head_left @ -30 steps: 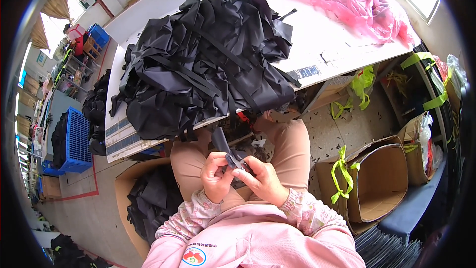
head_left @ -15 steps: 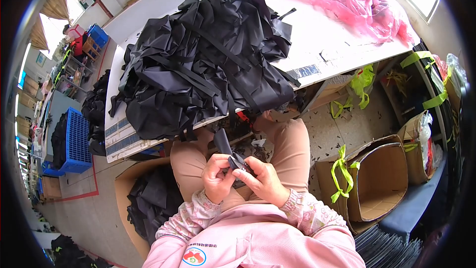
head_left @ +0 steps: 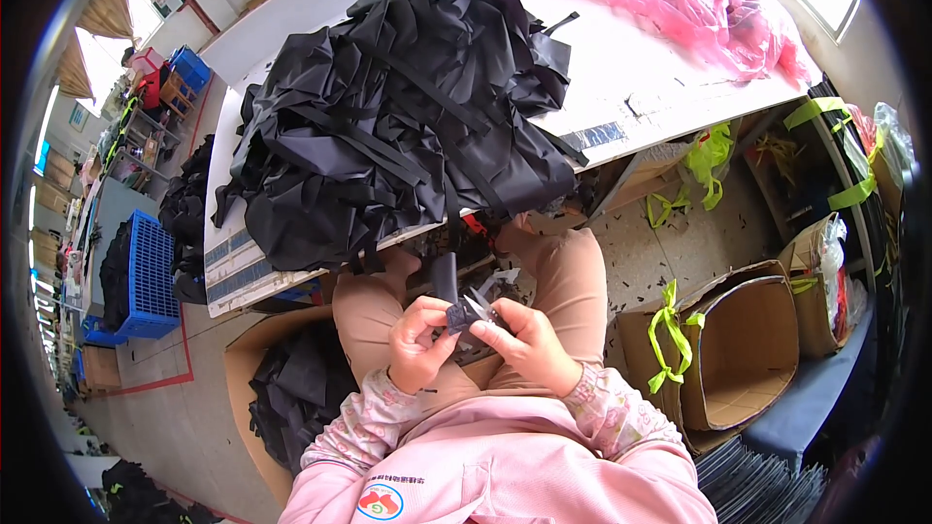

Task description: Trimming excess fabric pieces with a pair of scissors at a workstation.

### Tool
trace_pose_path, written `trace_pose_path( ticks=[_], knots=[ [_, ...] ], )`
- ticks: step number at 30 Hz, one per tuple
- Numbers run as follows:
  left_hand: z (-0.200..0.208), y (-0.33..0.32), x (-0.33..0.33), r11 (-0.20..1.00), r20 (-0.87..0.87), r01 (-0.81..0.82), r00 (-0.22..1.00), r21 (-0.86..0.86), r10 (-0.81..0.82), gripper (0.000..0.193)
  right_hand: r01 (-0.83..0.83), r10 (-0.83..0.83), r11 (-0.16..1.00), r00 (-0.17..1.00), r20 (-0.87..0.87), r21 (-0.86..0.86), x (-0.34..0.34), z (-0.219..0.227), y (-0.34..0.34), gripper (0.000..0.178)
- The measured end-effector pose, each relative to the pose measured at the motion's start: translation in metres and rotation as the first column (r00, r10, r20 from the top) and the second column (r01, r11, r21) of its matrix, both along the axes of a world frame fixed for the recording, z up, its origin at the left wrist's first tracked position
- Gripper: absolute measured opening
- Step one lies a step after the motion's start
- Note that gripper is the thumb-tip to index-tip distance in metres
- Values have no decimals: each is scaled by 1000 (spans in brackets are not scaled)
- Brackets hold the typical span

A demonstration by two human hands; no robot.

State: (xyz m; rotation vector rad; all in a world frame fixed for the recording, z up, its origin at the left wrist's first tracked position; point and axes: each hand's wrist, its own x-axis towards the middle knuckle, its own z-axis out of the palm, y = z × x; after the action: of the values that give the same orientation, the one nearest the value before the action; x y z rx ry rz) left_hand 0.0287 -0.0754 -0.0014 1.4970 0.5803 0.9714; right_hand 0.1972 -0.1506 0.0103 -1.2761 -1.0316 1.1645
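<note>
Brown cardboard forms the open box (head_left: 242, 386) beside the person's left leg, with crumpled black fabric pieces (head_left: 296, 383) heaped inside. Farther left, a blue plastic lattice-sided crate (head_left: 155, 277) holds more dark cloth. To the right stands an open-topped brown cardboard carton (head_left: 752, 354), a yellow-green ribbon (head_left: 670, 344) tied at its flap; behind it a smaller brown carton (head_left: 802, 254) has clear crinkled plastic (head_left: 833, 257) at its mouth. On the white smooth-topped table (head_left: 655, 102), a sheer pink plastic bag (head_left: 670, 10) lies slumped over dark contents. A bare stretch of tabletop separates it from a large pile of black matte fabric with long flat straps (head_left: 408, 126), which sags over the near edge. Between the right knee and the carton, grey floor (head_left: 631, 262) shows, strewn with small dark scraps. Above the lap, in the gap between the knees and clear of the table's edge, is a narrow black fabric strip (head_left: 445, 277), its free end pointing away from the body. The left hand's (head_left: 419, 342) grip pinches the strip between thumb and fingers; the right hand's (head_left: 529, 344) grip is closed around small silver pointed scissors (head_left: 479, 303), their tips at the fabric. How far the blades part is too small to tell.
</note>
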Motion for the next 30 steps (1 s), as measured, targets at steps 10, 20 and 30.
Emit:
trace_pose_path(
  ticks=[10,20,30],
  knots=[
    [13,18,-5,879,154,296,954,-374,-256,8,-308,312,948,949,47,-81,35,25,6,35],
    [12,22,-6,785,233,434,901,-443,-367,12,-323,272,946,785,556,-6,42,33,1,38],
    [3,22,-10,739,152,476,873,-477,-464,12,-328,253,945,761,598,18,38,33,2,37]
  ],
)
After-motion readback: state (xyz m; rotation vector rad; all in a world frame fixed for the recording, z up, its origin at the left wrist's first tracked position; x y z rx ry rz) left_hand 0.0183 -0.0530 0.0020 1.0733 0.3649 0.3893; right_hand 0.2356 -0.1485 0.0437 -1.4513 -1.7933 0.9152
